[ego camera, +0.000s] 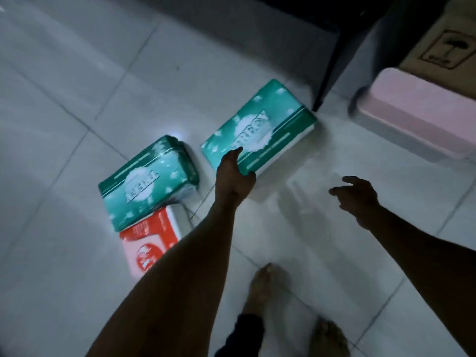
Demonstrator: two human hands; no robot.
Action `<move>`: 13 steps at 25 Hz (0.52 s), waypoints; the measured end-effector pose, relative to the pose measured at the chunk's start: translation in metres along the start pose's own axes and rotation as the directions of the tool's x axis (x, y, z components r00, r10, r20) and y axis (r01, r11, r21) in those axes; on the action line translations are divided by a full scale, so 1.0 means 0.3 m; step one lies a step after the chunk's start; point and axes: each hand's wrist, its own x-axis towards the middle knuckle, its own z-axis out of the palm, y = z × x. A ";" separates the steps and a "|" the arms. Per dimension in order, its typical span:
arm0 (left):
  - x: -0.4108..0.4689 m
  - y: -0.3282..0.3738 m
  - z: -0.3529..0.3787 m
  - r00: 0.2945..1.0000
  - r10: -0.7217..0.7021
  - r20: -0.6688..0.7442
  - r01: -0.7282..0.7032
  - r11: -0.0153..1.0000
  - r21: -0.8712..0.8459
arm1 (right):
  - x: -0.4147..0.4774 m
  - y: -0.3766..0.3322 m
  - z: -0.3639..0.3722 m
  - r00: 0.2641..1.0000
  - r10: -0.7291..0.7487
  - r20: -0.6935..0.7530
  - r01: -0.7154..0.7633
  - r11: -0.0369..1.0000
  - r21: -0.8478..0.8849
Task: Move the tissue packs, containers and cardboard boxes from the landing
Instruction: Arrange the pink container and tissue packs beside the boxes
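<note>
Gripping the near end of the green tissue pack (260,127) on the floor (77,73) with the left hand (235,176), likely to lift it. Holding the right hand (358,199) near, fingers (340,189) loose and empty, ready to help.

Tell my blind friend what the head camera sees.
The left hand grips a green pack by the corner; the right hand hovers open beside it. A second green pack lies over a red pack, and a pink container stands at right.

Part of red tissue pack (150,244) behind forearm (180,266); cardboard box (449,34) partly off-frame.
</note>
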 end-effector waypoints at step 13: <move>-0.022 -1.058 -0.643 0.877 -0.417 -0.238 0.361 0.900 -0.244 | -0.326 -0.332 1.067 0.847 -0.492 0.199 0.530 0.799 -0.282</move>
